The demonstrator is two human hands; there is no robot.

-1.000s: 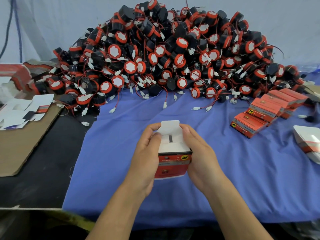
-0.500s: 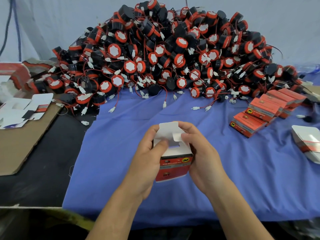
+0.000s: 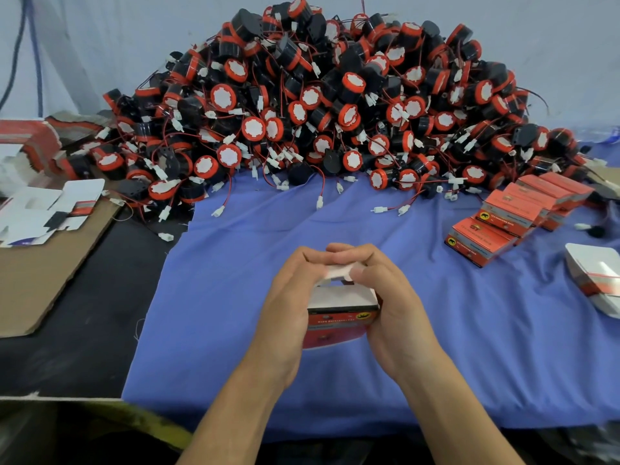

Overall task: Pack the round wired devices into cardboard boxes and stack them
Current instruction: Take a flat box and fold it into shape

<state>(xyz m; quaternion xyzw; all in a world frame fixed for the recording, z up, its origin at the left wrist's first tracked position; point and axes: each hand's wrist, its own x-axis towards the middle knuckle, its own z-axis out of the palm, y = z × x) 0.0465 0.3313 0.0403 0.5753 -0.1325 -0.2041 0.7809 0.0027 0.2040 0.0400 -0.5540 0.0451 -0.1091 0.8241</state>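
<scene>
Gripped from both sides, the red-and-white cardboard box (image 3: 339, 321) sits over the blue cloth (image 3: 228, 283) near six o'clock. Left grip (image 3: 285, 307) and right grip (image 3: 394, 313) curl round it, fingertips pressing its white top flap (image 3: 337, 272) down. Round wired devices (image 3: 335, 95) are heaped at twelve o'clock, packed boxes (image 3: 503, 218) at two o'clock.

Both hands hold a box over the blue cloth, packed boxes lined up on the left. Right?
No. The head view shows the packed boxes on the right; left hand and right hand do hold the box over the blue cloth.
</scene>
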